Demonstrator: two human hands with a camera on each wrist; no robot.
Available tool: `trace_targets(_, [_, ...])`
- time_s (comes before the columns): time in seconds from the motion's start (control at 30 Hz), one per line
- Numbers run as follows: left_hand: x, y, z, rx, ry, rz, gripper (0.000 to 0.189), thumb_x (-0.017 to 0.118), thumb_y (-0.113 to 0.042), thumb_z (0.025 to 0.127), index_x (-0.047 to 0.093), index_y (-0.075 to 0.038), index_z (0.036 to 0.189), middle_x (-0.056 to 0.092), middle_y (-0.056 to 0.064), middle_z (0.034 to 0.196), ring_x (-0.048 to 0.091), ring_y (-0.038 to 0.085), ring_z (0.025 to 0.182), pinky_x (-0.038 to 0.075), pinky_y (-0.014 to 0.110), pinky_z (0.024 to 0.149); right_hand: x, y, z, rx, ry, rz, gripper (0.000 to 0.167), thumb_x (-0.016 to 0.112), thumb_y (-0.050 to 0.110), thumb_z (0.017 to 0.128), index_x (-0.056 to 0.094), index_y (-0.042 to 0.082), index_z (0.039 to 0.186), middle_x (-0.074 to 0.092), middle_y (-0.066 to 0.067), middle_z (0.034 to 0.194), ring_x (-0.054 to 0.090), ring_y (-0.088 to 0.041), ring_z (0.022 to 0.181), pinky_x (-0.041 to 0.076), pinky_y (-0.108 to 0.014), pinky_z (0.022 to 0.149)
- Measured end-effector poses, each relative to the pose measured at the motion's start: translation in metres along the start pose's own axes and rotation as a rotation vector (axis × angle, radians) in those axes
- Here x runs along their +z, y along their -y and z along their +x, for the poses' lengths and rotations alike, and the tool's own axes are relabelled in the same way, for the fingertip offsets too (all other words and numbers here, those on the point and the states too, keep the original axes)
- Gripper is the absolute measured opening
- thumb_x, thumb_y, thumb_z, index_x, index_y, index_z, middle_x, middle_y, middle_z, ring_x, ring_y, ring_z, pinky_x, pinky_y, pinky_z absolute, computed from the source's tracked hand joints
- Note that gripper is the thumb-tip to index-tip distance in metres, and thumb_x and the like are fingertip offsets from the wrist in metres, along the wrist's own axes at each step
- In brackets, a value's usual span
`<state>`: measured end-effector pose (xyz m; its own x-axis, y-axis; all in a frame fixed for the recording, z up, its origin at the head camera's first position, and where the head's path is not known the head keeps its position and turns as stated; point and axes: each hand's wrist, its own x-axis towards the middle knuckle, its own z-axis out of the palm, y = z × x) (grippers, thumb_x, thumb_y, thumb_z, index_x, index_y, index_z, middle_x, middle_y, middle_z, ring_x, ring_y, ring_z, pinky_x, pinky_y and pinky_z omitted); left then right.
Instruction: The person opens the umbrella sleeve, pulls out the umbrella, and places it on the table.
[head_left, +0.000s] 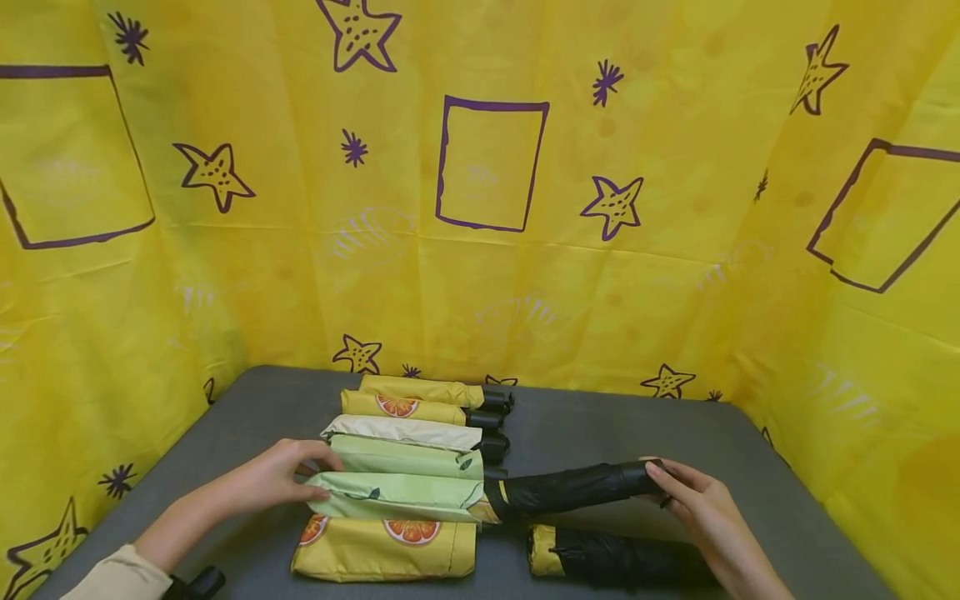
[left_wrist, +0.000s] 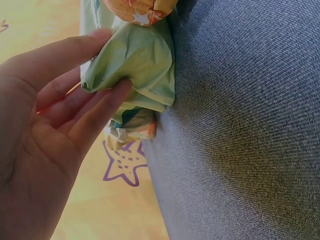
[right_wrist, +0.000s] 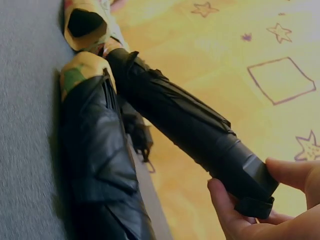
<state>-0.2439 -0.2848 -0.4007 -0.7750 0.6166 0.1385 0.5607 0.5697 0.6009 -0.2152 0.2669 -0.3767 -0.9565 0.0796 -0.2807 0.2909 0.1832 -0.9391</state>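
Note:
My left hand (head_left: 288, 473) pinches the closed end of a pale green umbrella sleeve (head_left: 405, 492); in the left wrist view, thumb and fingers squeeze its crumpled fabric (left_wrist: 135, 60). My right hand (head_left: 693, 496) holds a folded black umbrella (head_left: 577, 487) by its handle end, thumb on top. The umbrella's far end meets the sleeve's open mouth; how far inside it sits is hidden. Below lies a second folded black umbrella (head_left: 622, 558) with a yellow end, partly behind my right forearm. A flat yellow sleeve with orange slices (head_left: 390, 554) lies nearest me.
Behind the green sleeve, several sleeved umbrellas lie in a row: another green one (head_left: 405, 454), a cream one (head_left: 405, 431), an orange-print one (head_left: 405, 407) and a yellow one (head_left: 420, 388). A black handle (head_left: 204, 582) shows by my left sleeve. Yellow curtains (head_left: 487, 292) surround the grey table (head_left: 600, 425).

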Motion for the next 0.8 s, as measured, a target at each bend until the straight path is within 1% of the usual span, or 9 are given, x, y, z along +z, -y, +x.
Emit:
trace_targets(0.23, [0.0,-0.001,-0.001,-0.008,0.002,0.002,0.032,0.075,-0.03,0.085,0.067,-0.011,0.109,0.068,0.008,0.109,0.065,0.008,0.097,0.058,0.025,0.076,-0.023,-0.002,-0.001,0.027,-0.005,0.018,0.069,0.064,0.048,0.091,0.046,0.005,0.143,0.062,0.008,0.118,0.067,-0.01,0.097,0.045,-0.035,0.097])
trace_targets(0.3, [-0.001,-0.001,-0.001,-0.011,0.004,-0.003,0.032,0.075,-0.03,0.085,0.067,-0.012,0.11,0.068,0.008,0.11,0.064,0.008,0.097,0.058,0.025,0.077,-0.03,-0.002,-0.002,0.041,-0.006,0.035,0.065,0.064,0.048,0.091,0.049,0.008,0.141,0.062,0.012,0.113,0.067,-0.009,0.096,0.045,-0.034,0.096])
trace_targets(0.43, [-0.001,-0.001,-0.001,-0.009,0.003,-0.006,0.032,0.075,-0.03,0.085,0.067,-0.012,0.11,0.068,0.008,0.11,0.064,0.007,0.097,0.058,0.025,0.077,-0.044,-0.005,-0.002,0.035,0.012,0.076,0.054,0.062,0.045,0.094,0.053,0.014,0.138,0.063,0.019,0.108,0.067,-0.006,0.097,0.05,-0.03,0.092])
trace_targets(0.5, [-0.001,0.0,-0.001,-0.007,0.002,-0.005,0.032,0.075,-0.03,0.085,0.067,-0.012,0.11,0.068,0.008,0.11,0.064,0.007,0.097,0.058,0.025,0.077,-0.051,-0.007,-0.002,0.028,0.031,0.088,0.058,0.06,0.044,0.095,0.047,0.012,0.142,0.061,0.021,0.107,0.067,-0.003,0.097,0.051,-0.028,0.092])
trace_targets(0.57, [-0.001,0.0,-0.001,-0.005,0.001,-0.001,0.031,0.075,-0.03,0.085,0.067,-0.012,0.11,0.068,0.007,0.11,0.064,0.007,0.097,0.059,0.026,0.077,-0.056,-0.008,-0.002,0.026,0.039,0.095,0.067,0.059,0.044,0.096,0.037,0.007,0.148,0.06,0.022,0.108,0.066,0.0,0.098,0.051,-0.027,0.093])
trace_targets(0.63, [-0.001,-0.001,-0.001,-0.006,0.001,-0.003,0.032,0.075,-0.03,0.085,0.067,-0.012,0.11,0.068,0.007,0.109,0.064,0.007,0.097,0.059,0.026,0.077,-0.062,-0.01,-0.002,0.023,0.049,0.096,0.073,0.057,0.044,0.097,0.029,0.004,0.15,0.059,0.022,0.108,0.065,0.001,0.099,0.051,-0.026,0.094])
trace_targets(0.67, [-0.001,-0.001,-0.001,-0.007,0.002,-0.003,0.032,0.075,-0.03,0.085,0.067,-0.012,0.11,0.068,0.007,0.109,0.064,0.007,0.097,0.059,0.026,0.077,-0.065,-0.011,-0.002,0.021,0.055,0.097,0.073,0.057,0.044,0.097,0.027,0.004,0.151,0.058,0.022,0.108,0.065,0.002,0.1,0.051,-0.026,0.094])
trace_targets(0.73, [-0.001,-0.001,-0.001,-0.007,0.001,-0.002,0.032,0.075,-0.03,0.085,0.067,-0.012,0.11,0.068,0.007,0.109,0.064,0.007,0.097,0.059,0.026,0.077,-0.069,-0.013,-0.003,0.012,0.057,0.1,0.064,0.056,0.043,0.098,0.036,0.009,0.147,0.06,0.023,0.108,0.065,0.001,0.101,0.051,-0.025,0.092])
trace_targets(0.8, [-0.001,-0.001,-0.002,-0.006,-0.001,-0.001,0.032,0.075,-0.03,0.085,0.067,-0.012,0.11,0.068,0.006,0.109,0.064,0.006,0.097,0.059,0.025,0.077,-0.074,-0.015,-0.003,-0.016,0.068,0.1,0.053,0.054,0.041,0.099,0.042,0.014,0.143,0.063,0.023,0.108,0.065,0.0,0.103,0.052,-0.025,0.091])
